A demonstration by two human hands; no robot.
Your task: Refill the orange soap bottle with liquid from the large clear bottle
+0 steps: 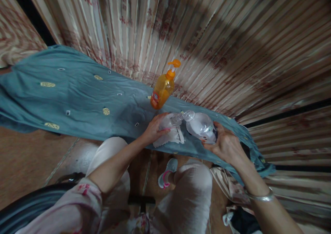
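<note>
My left hand [156, 128] is closed around a small clear bottle [169, 122], its neck pointing right. My right hand [223, 142] grips the base end of a larger clear bottle [201, 125], which lies tilted with its mouth to the left. The two bottle mouths meet or nearly touch; whether anything flows between them I cannot tell. Below the small bottle a crumpled white tissue or cloth [172, 137] rests on the table. Behind my hands stands an orange pump bottle [163, 90] partly filled with orange liquid.
A teal patterned cloth [82, 103] covers the long narrow table. A pleated floral curtain [144, 30] hangs right behind it. My knees are below the front edge, and a dark bag or cloth [244, 222] lies on the floor at right.
</note>
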